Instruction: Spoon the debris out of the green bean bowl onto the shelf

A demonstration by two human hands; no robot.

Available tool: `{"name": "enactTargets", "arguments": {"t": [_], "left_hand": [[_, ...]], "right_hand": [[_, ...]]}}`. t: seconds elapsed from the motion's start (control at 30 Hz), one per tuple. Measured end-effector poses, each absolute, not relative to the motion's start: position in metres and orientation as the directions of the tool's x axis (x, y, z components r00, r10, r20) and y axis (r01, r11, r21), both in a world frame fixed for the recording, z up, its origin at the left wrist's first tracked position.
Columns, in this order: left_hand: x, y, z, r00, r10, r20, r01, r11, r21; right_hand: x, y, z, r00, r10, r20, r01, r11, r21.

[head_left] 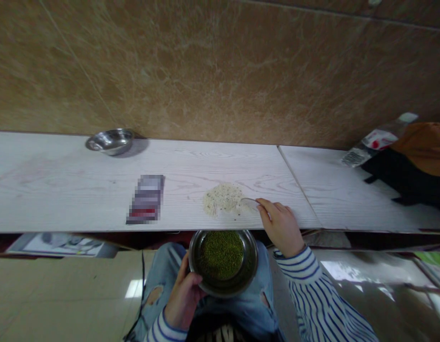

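My left hand (187, 293) grips the rim of a steel bowl (251, 275) held over my lap, just below the table edge. Green mung beans (223, 254) cover the bottom of this bowl. Above and to the right, my right hand (281, 227) is closed on what looks like a clear spoon (250, 203). Its tip touches the right side of a flat pile of white rice (223, 197) mixed with dark specks. A few loose specks lie near the front of the pile.
A second steel bowl (111, 141) stands by the wall at the left. Nearer lies a blurred flat phone-like item (146, 199). At the far right, a plastic bottle (378, 141) lies tilted against a black and brown cloth item (419, 166). The white table (63, 190) ends just before my knees.
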State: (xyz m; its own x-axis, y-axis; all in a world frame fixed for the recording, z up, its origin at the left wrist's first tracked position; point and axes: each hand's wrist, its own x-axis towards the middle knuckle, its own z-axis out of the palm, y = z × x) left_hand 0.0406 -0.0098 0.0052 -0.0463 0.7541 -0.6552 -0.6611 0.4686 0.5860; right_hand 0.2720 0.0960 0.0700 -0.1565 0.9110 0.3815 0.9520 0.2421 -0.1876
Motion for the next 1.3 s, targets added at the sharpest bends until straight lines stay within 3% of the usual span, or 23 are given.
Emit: {"name": "enactTargets", "arguments": {"t": [0.13,0.3,1.3], "left_hand": [[0.042,-0.011,0.009,-0.043,0.75,-0.66,-0.664,0.472,0.58],[0.041,-0.013,0.007,-0.051,0.758,-0.65,-0.657,0.465,0.593],[0.045,-0.016,0.005,-0.05,0.758,-0.65,-0.662,0.462,0.59]], "right_hand": [[0.267,0.096,0.071,-0.185,0.917,0.353,0.955,0.253,-0.157],[0.267,0.086,0.073,-0.22,0.924,0.312,0.933,0.292,-0.209],[0.278,0.062,0.067,-0.158,0.939,0.306,0.917,0.254,-0.308]]}}
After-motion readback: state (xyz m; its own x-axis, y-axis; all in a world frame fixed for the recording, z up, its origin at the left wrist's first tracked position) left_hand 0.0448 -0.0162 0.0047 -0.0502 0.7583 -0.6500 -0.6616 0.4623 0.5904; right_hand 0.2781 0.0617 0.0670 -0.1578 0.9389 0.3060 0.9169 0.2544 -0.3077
